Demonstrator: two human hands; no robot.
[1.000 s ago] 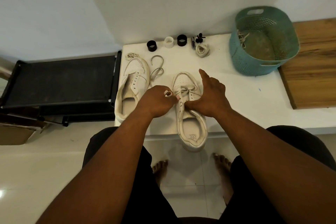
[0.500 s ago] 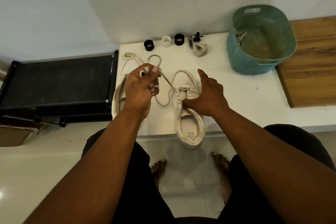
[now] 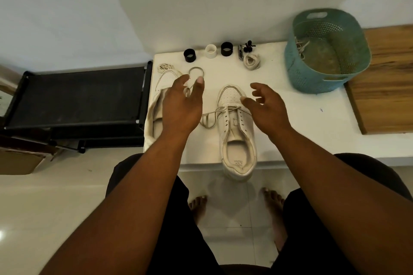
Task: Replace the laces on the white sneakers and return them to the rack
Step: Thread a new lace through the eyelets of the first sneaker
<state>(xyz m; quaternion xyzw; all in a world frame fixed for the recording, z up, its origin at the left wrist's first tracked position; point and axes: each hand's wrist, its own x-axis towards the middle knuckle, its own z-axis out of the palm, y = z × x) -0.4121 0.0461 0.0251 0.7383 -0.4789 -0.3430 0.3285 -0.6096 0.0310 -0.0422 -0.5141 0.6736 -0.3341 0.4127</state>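
Hovering, fingers spread and empty: left hand (image 3: 182,105), right hand (image 3: 266,107) over half-laced sneaker (image 3: 237,131) at table (image 3: 290,136) edge; heel overhanging, likely to tip; slack lace (image 3: 209,119) may slip free.

Two white sneakers (image 3: 237,125) with cream laces (image 3: 209,118) lie on a white table (image 3: 301,123), near a teal basket (image 3: 326,51) (its wall has small holes), black rings (image 3: 189,55) and a black rack (image 3: 73,98).

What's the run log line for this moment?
left hand: open, above lace | right hand: open, over sneaker | lacing: unfinished
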